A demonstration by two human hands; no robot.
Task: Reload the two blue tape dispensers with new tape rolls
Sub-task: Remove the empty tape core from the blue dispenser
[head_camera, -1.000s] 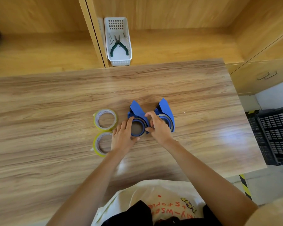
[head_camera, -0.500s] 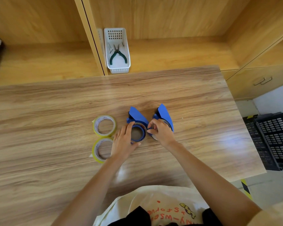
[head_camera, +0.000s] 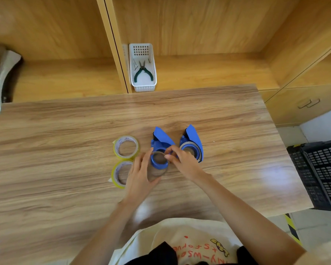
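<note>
Both hands at left dispenser (head_camera: pixel 161 145), mid-table (head_camera: pixel 227 119): left hand (head_camera: pixel 139 175) grips spent core (head_camera: pixel 158 165), right hand (head_camera: pixel 182 159) pinches its rim; new rolls (head_camera: pixel 126 148) just left; core likely light, stiff, best held by edges

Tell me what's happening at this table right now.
A person is working on the left blue tape dispenser with both hands. The left hand and right hand hold a blue ring with an empty-looking tape core just in front of that dispenser, seemingly pulled out of it. The right dispenser sits beside it, its worn roll in place. Two new yellow tape rolls lie flat on the table to the left, untouched.
</note>
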